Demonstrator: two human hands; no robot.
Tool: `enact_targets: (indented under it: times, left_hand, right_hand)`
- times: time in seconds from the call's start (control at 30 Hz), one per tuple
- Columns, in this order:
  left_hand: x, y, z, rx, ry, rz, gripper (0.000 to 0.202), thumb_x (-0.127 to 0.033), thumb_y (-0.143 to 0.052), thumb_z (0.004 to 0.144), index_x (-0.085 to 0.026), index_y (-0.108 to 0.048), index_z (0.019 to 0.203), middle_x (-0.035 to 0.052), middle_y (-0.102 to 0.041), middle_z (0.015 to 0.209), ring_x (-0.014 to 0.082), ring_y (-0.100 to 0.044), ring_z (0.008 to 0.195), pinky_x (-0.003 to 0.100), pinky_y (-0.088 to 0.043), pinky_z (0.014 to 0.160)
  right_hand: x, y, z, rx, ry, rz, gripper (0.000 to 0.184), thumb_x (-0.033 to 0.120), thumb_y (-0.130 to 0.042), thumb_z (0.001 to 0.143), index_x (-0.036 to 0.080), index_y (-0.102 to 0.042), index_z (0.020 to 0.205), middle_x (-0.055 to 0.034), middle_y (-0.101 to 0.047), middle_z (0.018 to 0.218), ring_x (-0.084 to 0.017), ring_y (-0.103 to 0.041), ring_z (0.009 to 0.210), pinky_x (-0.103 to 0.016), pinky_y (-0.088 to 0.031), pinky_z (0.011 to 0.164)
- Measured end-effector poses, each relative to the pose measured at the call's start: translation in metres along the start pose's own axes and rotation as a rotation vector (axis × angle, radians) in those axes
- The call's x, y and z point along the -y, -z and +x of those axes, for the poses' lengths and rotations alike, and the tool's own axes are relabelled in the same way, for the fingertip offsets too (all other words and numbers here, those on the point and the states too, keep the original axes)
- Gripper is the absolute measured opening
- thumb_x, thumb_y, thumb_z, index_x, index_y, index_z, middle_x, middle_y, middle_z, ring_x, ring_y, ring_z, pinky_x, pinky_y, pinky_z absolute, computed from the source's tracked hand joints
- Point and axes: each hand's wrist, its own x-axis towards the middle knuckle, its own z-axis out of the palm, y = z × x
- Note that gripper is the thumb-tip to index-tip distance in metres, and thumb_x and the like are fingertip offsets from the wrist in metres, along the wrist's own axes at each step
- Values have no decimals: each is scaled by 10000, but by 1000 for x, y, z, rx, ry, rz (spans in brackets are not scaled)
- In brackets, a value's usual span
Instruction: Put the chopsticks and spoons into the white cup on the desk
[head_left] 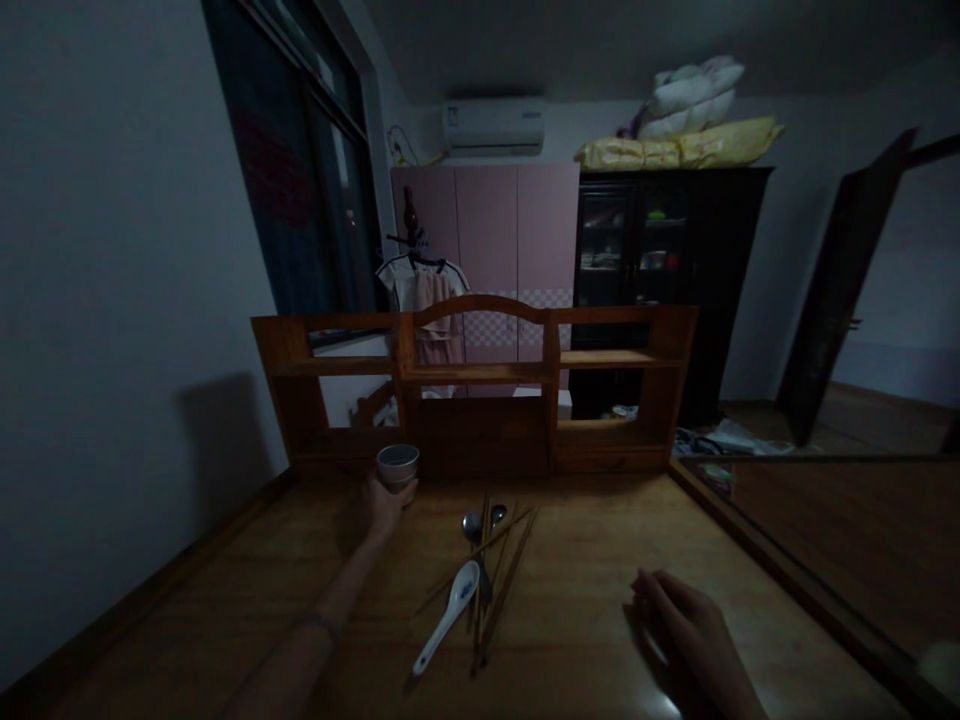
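My left hand (388, 498) reaches far over the desk and is wrapped round a grey cup (397, 464), which stands upright near the shelf. On the right side of the desktop my right hand (679, 610) rests with its fingers curled together; whether anything is inside them is hidden. Between the hands lies a loose pile of several chopsticks (510, 575), crossing each other. A white ceramic spoon (453, 612) with a blue mark in its bowl lies at the pile's near left. Two metal spoons, one left (472, 524) and one darker (498, 514), lie at its far end.
The wooden desktop (585, 560) has a raised edge on the right. A wooden shelf unit (480, 375) stands along its back, and a wall (112, 350) rises on the left. Farther off are a pink wardrobe (487, 225), a dark cabinet (727, 270) and hanging clothes (435, 300).
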Motion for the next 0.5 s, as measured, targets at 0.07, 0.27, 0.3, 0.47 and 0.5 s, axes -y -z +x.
enact_targets:
  times: [0.07,0.27,0.3,0.47,0.5]
  left_hand:
    - [-12,-9,-5,16,-16,-40,744,-358,-784,627,-142,-424,1240,134,-593,1185,265,-578,1087,376,-470,889]
    - [-82,-69,-63,412,-126,-542,796,-321,-821,600,-173,-427,1276,119,-591,1227,210,-589,1091,342,-449,948]
    - [-94,-80,-78,479,-137,-586,776,-313,-823,599,-176,-445,1262,114,-605,1213,200,-600,1075,329,-460,936]
    - [-127,-127,-147,803,-40,-755,779,-214,-867,530,-140,-501,1214,147,-606,1197,236,-564,1136,352,-437,976]
    - [-127,-133,-155,810,-36,-738,780,-209,-867,531,-139,-501,1216,148,-603,1197,238,-564,1134,355,-437,976]
  right_hand:
    - [-4,-4,0,-21,5,15,458,624,-544,796,188,-656,710,-68,-675,713,-214,-633,654,-256,-494,574]
    - [-6,-18,-4,-119,-21,70,487,642,-501,807,189,-644,701,-72,-663,690,-217,-631,658,-260,-501,572]
    - [-5,-17,-4,-110,-18,78,491,646,-503,804,188,-642,696,-74,-661,693,-219,-632,664,-260,-501,573]
    - [3,-3,-1,-18,20,67,468,636,-570,765,182,-639,673,-70,-652,680,-208,-620,644,-250,-492,562]
    - [4,0,0,-7,24,56,463,627,-568,773,180,-640,677,-66,-650,675,-203,-616,638,-246,-489,561]
